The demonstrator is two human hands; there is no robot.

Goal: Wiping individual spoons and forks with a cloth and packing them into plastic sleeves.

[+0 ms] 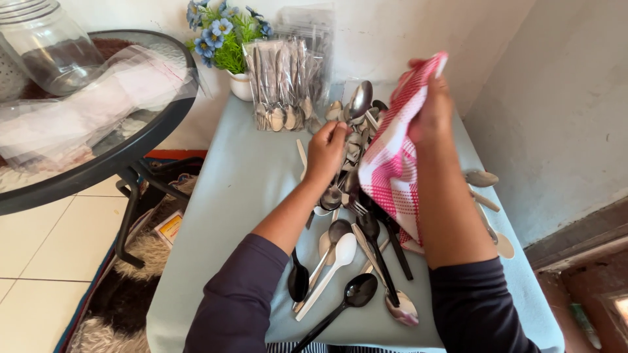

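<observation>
My left hand (327, 149) grips the handle of a metal spoon (359, 99) and holds it upright, bowl up, above a heap of cutlery. To its right, my right hand (432, 108) is raised and shut on a red-and-white checked cloth (391, 163) that hangs down beside the spoon. Below the hands, black, white and metal spoons and forks (347, 261) lie scattered on the pale blue tablecloth (229, 209). More metal spoons (353, 140) are piled behind my left hand.
Clear packets of spoons (281, 85) lean at the table's far edge beside a white pot of blue flowers (226, 39). A round glass table (85, 111) with a jar and plastic wrap stands left. A few spoons (483, 178) lie right, near the wall.
</observation>
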